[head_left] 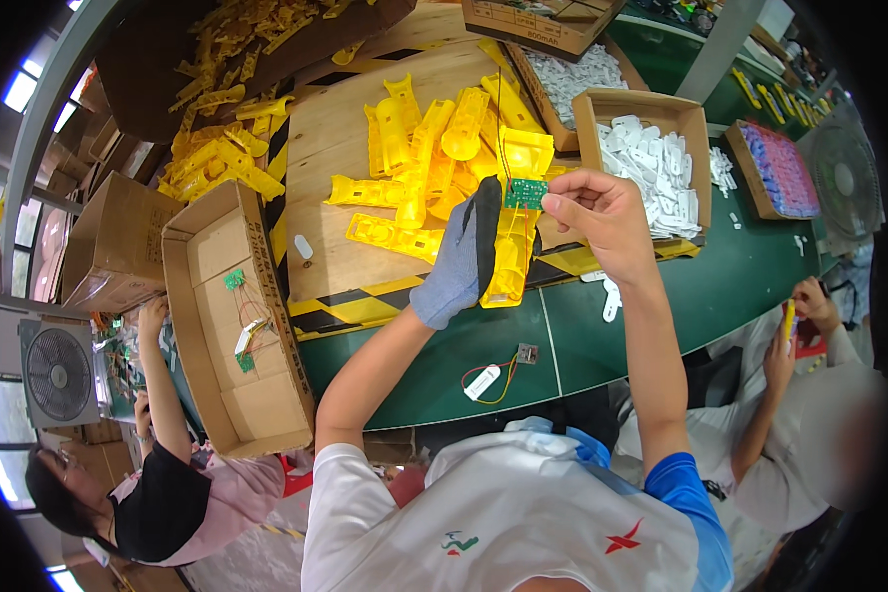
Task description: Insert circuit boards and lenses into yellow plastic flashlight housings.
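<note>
My left hand (454, 261), in a grey glove with a black palm, is closed around a yellow plastic housing (506, 271) over the near edge of the wooden board. My bare right hand (607, 219) pinches the right end of a green circuit board (527, 194) between thumb and fingers. That board sits at the far end of the held housing, close to my gloved fingertips. Thin wires run from it, dark ones upward and reddish ones down into the housing. Whether the board touches the housing, I cannot tell. Beyond my hands lies a heap of yellow housings (429, 128).
An open cardboard box (291, 390) at left holds green boards with wires. White plastic parts fill a carton (699, 113) at right. A white piece with a wired metal part (528, 353) lies on the green table (414, 385). Co-workers sit at both sides.
</note>
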### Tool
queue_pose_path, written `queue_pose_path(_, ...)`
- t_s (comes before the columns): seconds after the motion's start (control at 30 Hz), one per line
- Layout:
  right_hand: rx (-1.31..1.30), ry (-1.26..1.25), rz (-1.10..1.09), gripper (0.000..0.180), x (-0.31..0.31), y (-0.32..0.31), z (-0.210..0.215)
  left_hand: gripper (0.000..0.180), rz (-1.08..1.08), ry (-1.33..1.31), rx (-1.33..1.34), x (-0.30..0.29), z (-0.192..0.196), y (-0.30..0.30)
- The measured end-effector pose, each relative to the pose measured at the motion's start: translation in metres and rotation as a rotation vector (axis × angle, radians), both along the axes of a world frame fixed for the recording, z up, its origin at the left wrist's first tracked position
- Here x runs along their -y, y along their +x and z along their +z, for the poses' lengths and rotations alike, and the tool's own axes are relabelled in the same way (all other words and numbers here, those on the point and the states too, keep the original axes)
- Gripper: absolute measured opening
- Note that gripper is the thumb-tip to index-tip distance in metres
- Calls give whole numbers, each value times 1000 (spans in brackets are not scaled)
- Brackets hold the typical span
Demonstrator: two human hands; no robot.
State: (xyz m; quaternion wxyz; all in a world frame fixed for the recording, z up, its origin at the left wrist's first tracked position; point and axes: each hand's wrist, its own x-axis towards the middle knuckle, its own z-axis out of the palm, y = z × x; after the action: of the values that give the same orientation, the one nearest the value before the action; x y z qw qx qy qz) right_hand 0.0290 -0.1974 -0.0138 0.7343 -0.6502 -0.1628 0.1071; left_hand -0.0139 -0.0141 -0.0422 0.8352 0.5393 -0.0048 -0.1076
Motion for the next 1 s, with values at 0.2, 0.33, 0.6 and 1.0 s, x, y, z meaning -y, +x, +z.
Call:
queue_pose_path(0.2, 16, -6, -12, 17, 2, 1, 0, 38, -4, -47, 14, 1, -5, 1)
queue_pose_path(0.33, -12, 23, -4, 17, 2, -2, 0, 35, -3, 39, 70, -2, -7, 0)
queue_pose_path(0.6, -75, 50, -32, 18, 7, -8, -7, 35, -117, 159, 94, -1, -3, -4)
queue_pose_path(1.0, 107, -332, -371, 16, 89, -60, -34, 40, 186, 388, 135, 2, -20, -3)
